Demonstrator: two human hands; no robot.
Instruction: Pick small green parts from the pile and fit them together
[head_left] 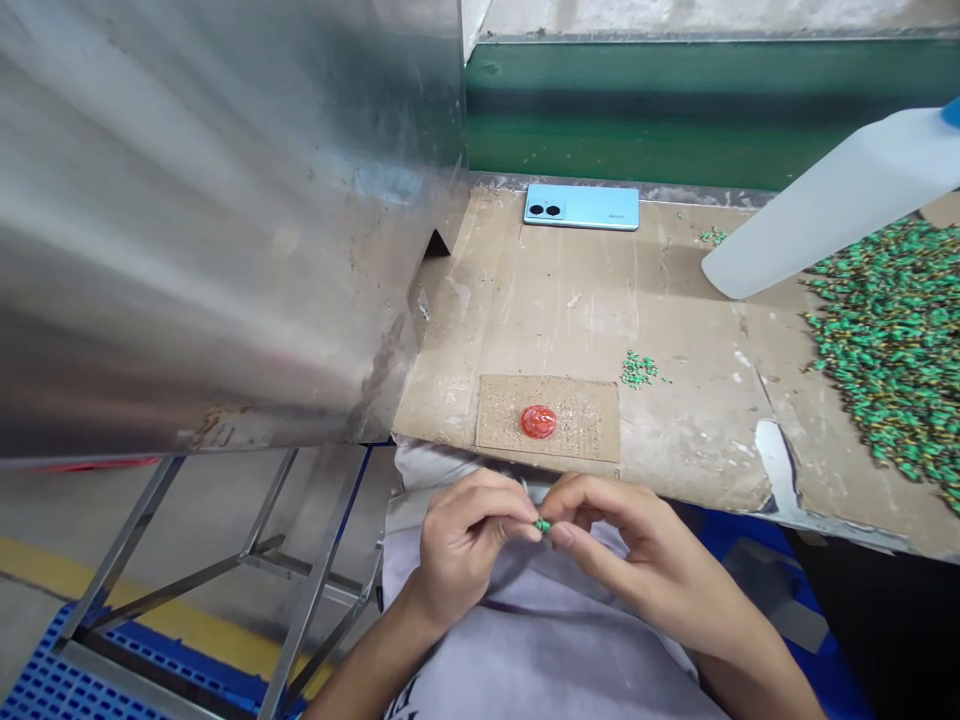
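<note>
My left hand [480, 535] pinches a tiny green piece [541, 525] between thumb and fingertips, just in front of the table's near edge. Close on its right, my right hand [619, 530] has its thumb and forefinger curved toward the same piece, with a small gap between the two fingertips. Beyond the hands, a shiny red oval [538, 422] sits on a small cardboard rectangle [592, 420] dotted with marks. To the right of the cardboard lies a small cluster of green pieces [639, 370].
A large heap of green pieces [900, 340] covers the table's right side. A white bottle [832, 205] stands beside it. A light blue phone [592, 207] lies at the back. A big metal panel [225, 220] borders the left, above a metal frame [307, 590].
</note>
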